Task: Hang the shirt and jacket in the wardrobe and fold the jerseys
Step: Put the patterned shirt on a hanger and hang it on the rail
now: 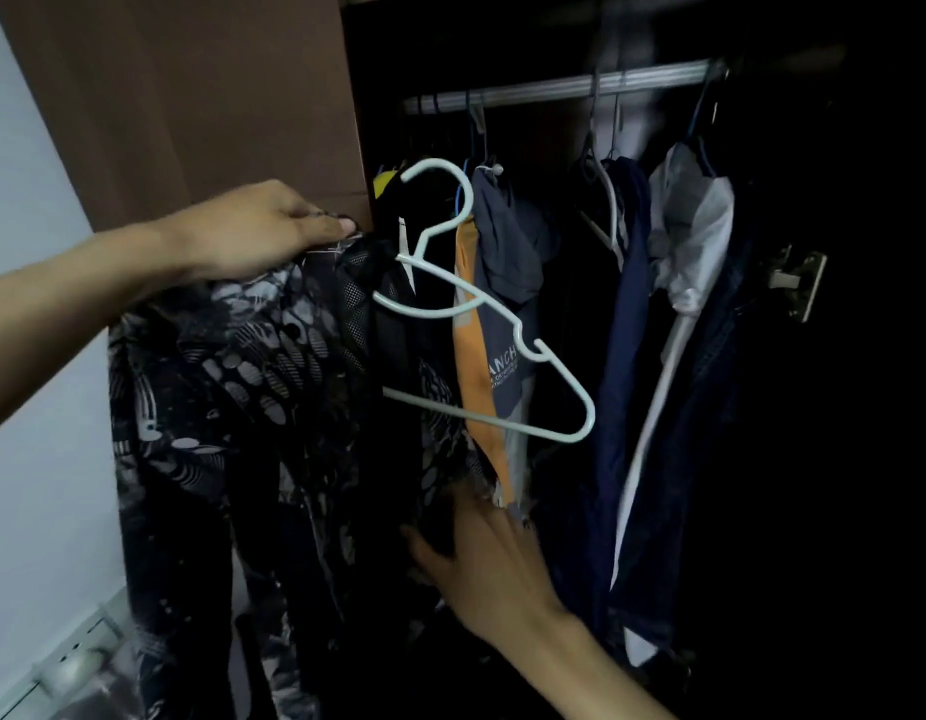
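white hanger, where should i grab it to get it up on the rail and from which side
Grip the white hanger at its neck, just below the hook, coming from the right, probably with the right hand. Its left side is buried in the patterned jacket, which the left hand holds up at the top, while the hook and right arm stick out bare. Holding the neck leaves the hook free for the rail.

A single wide-angle head view looks forward and slightly down into an open dark wardrobe (pixel 762 459), standing close to it. The silver metal hanging rail (pixel 554 88) slants across the upper middle of the frame, bowed by the lens. The brown wooden wardrobe door (pixel 191 96) fills the upper left. Both forearms enter from the left edge and lower right, near the camera. The white plastic hanger (pixel 502 314) sits at frame centre.
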A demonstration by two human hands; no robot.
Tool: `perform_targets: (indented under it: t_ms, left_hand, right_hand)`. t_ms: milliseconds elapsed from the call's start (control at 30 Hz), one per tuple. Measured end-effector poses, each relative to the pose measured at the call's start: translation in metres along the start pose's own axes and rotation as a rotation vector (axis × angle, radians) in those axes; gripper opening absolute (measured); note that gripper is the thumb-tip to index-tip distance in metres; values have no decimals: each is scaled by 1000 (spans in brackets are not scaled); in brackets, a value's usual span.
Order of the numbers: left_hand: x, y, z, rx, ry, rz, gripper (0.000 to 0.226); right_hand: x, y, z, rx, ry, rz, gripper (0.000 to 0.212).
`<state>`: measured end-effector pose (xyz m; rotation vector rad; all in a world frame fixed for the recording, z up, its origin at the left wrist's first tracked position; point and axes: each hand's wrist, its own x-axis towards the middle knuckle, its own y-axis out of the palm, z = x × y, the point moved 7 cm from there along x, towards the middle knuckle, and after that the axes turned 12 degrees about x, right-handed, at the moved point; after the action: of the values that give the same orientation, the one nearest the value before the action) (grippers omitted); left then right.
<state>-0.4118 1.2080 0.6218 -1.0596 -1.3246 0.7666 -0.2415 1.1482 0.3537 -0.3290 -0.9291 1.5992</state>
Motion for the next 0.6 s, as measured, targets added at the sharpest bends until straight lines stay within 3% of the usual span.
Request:
perform_targets:
  t_ms: [67,100,167,267,333,467,600]
  left_hand:
    - [1,-2,-4,2,1,13,59]
    - [1,-2,-4,-1,3,19,58]
    - [1,-1,-4,-11,20,26,53]
    - [-3,3,8,-26,59,57,51]
    - [-7,4,26,-15,73,80,56]
    - [-23,2,70,227,45,75,77]
    - [-31,5,98,569,4,-82,92]
  right_hand:
    - [22,19,-15,100,66,-17,94]
    - [33,25,-20,138,76,-50,101]
    - [55,34,-35,173,115,-90,91]
    - [82,27,-60,237,94,-105,34]
    - [98,12,-83,441,75,-61,22]
    - [120,-38,-92,518,68,142,38]
    - [137,-106,-50,451,4,120,49]
